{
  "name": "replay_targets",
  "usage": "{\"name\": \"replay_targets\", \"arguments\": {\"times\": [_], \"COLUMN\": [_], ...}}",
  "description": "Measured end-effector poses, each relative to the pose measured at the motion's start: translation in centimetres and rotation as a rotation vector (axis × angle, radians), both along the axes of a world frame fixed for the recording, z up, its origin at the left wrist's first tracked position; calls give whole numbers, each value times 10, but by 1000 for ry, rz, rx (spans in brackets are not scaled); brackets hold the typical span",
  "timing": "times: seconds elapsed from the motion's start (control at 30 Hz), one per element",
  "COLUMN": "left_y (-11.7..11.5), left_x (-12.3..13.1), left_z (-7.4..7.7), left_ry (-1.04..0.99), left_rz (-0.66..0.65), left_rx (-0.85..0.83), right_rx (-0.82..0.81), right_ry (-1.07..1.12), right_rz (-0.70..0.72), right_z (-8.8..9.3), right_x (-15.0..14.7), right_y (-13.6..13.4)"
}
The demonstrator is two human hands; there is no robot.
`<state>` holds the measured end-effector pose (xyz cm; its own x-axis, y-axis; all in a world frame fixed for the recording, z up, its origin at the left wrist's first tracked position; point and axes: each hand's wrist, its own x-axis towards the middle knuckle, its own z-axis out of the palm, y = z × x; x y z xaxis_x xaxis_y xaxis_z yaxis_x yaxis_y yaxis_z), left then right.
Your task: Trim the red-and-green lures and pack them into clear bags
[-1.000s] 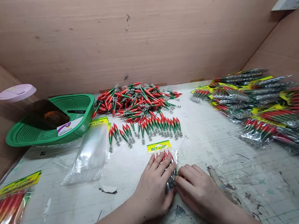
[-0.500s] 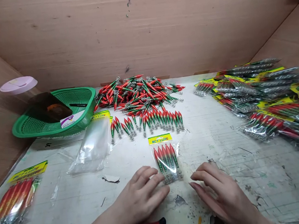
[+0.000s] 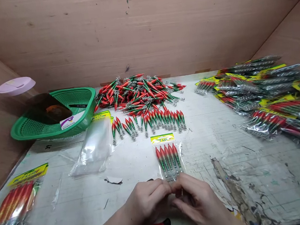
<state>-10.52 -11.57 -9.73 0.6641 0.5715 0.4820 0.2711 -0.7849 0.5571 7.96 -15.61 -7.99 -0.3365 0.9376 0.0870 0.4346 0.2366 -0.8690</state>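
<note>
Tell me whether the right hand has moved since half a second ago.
Yes. The right hand has moved left, toward the near end of the lure packet, and now meets the left hand there; before, the hands were apart.

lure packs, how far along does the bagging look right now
Done: a big heap of filled packs at right, plus one pack at far left. In hand: the left hand and right hand meet at the bottom edge of a filled bag; the grip itself is hidden. Left: a loose lure pile, a row of lures laid out, and empty bags.
</note>
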Motion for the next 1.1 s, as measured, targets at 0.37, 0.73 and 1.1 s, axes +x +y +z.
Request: {"name": "replay_targets", "arguments": {"times": [0.37,0.73,1.1], "left_y": [-1,4,5], "left_x": [0,0,5], "left_z": [0,7,8], "left_ry": [-76,-43,156], "left_rz": [-16,-15,80], "left_rx": [-126,-161,211], "right_rx": [57,-506,550], "right_ry": [-22,380,-764], "right_rz": [-27,-265,-296], "right_z": [-2,8,-8], "right_x": [-3,51,124], "right_y": [4,1,0]}}
